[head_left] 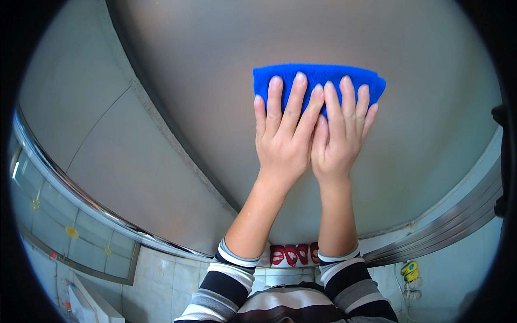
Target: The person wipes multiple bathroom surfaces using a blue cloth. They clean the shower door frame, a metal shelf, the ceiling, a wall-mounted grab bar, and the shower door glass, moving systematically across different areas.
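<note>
A folded blue cloth [323,72] lies against a broad, smooth grey panel [202,68]. Flat on the cloth's lower part, my left hand [284,139] keeps its fingers spread and pointing up the picture. Beside it, my right hand [339,141] presses on the cloth's right half, fingers also apart. The two hands touch at the thumbs and index fingers. Palms and most of the cloth's lower edge are hidden under the hands.
A rough-edged grey strip [173,139] divides the panel from another grey panel [161,189] at left. Red shoes [291,255] stand on a white ledge below. Ribbed metal [436,234] curves at right, near yellow shoes [410,271]. A framed glass panel [89,234] is lower left.
</note>
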A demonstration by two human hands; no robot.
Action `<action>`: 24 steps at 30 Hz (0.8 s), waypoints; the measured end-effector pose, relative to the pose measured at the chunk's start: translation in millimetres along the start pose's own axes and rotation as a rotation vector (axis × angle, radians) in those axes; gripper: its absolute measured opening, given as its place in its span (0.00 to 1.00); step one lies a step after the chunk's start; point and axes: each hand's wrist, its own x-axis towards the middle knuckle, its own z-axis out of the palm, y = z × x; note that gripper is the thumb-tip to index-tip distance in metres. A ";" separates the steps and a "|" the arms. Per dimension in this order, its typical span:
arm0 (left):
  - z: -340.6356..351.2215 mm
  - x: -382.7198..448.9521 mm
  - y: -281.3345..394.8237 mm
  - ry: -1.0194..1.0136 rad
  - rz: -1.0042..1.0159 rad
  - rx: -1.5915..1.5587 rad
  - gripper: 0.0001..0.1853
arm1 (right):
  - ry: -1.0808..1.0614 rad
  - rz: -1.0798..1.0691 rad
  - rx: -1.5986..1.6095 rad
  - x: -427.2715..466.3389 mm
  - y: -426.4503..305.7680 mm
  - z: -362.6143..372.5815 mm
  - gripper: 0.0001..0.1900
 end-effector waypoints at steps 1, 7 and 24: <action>-0.1 -9.6 1.1 -0.083 -0.060 0.018 0.19 | -0.084 0.040 -0.054 -9.4 2.4 -1.2 0.19; 0.2 -112.8 29.2 -0.195 0.107 0.045 0.20 | 0.037 0.020 -0.022 -118.2 23.0 -16.3 0.17; 45.1 -46.2 62.6 -0.236 0.172 -0.154 0.21 | 0.131 0.128 -0.299 -93.6 94.7 -10.3 0.21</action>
